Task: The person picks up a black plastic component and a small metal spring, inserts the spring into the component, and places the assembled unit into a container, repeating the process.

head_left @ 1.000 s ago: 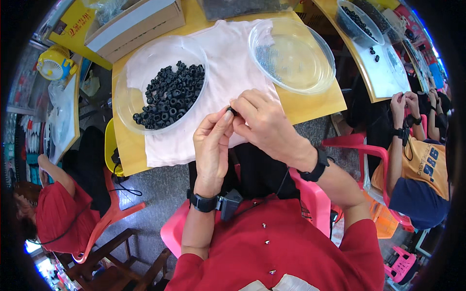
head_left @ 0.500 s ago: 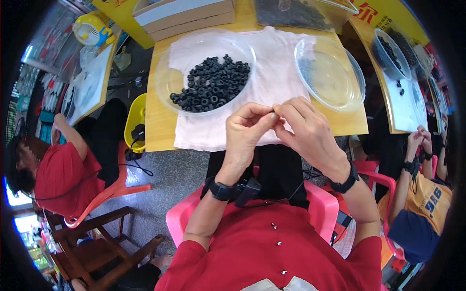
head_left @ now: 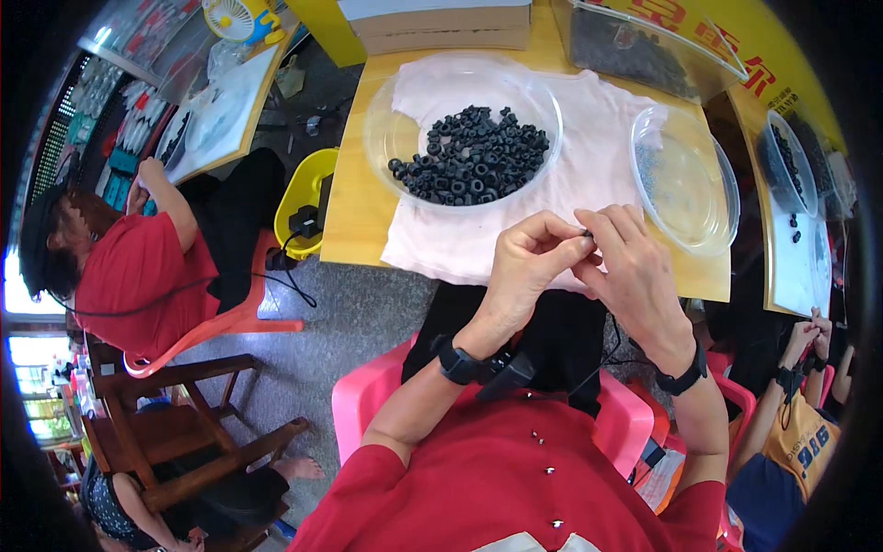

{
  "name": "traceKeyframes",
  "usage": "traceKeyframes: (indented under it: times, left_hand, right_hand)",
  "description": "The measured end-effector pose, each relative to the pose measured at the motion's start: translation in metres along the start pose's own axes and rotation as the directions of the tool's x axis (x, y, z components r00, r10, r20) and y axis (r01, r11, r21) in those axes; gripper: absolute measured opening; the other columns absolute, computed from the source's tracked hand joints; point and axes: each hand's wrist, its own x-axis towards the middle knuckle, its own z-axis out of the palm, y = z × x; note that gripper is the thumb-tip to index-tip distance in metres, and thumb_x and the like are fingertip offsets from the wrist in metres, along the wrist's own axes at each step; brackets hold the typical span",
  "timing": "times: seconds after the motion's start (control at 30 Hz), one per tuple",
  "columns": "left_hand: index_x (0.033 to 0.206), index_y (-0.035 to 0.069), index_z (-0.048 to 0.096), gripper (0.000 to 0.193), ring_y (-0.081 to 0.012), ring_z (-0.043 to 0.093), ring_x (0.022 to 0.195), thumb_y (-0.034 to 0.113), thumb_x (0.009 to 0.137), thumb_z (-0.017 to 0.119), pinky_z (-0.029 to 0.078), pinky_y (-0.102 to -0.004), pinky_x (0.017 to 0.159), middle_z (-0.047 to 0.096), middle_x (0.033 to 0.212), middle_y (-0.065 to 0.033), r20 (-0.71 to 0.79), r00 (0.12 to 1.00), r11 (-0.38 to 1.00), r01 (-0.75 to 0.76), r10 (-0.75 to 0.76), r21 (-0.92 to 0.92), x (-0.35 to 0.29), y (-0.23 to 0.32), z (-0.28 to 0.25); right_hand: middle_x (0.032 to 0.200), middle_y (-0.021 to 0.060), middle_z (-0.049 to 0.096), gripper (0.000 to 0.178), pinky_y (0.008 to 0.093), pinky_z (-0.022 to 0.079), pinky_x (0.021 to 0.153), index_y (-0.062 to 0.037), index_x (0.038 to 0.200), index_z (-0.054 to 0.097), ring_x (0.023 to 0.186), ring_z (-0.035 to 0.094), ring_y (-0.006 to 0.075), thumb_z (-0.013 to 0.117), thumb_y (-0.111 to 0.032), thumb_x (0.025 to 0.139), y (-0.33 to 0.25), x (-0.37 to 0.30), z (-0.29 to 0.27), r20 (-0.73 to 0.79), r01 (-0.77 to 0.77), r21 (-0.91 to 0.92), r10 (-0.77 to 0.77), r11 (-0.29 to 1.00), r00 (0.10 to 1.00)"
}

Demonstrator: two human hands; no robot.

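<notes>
My left hand and my right hand meet fingertip to fingertip over the near edge of a pale pink cloth. Thumbs and forefingers of both are pinched together around a tiny dark piece, mostly covered by the fingers. It looks like one of the black rubber rings heaped in the round clear tub ahead and to the left. Right of my hands stands another shallow clear tub, with small translucent bits along its left side.
At the table's back are a cardboard box and a clear bin of dark pieces. A yellow bucket stands left of the table. A person in red sits at left; another person's hands are at right.
My view has turned, so the table and tubs appear farther right. My hands remain pinched together, and the dark piece between the fingertips shows more clearly now.
</notes>
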Motion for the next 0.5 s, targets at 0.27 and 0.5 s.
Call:
traceKeyframes:
  times: [0.27, 0.5]
  left_hand:
    - [0.09, -0.001, 0.062, 0.005, -0.0106, 0.063, 0.076, 0.002, 0.087, 0.062, 0.052, -0.023, 0.071, 0.066, 0.085, -0.0059, -0.046, 0.999, 0.999, -0.018, 0.019, 0.036, -0.002, 0.004, -0.002]
    - [0.099, 0.0, 0.061, 0.015, -0.0087, 0.06, 0.082, 0.01, 0.088, 0.065, 0.049, -0.0223, 0.074, 0.063, 0.091, -0.0035, -0.005, 1.0, 0.998, 0.027, -0.027, 0.054, -0.004, -0.001, -0.006]
  right_hand:
    - [0.081, 0.0106, 0.051, 0.022, 0.0348, 0.047, 0.066, -0.0028, 0.084, 0.053, 0.08, 0.053, 0.0269, 0.068, -0.009, 0.067, -0.002, 0.005, 0.008, 0.043, 0.029, -0.132, -0.023, 0.991, 0.999]
    - [0.079, 0.0106, 0.05, 0.017, 0.0359, 0.047, 0.065, -0.003, 0.079, 0.051, 0.079, 0.052, 0.027, 0.065, -0.008, 0.07, 0.006, 0.004, 0.009, 0.06, 0.061, -0.13, -0.054, 0.99, 0.997]
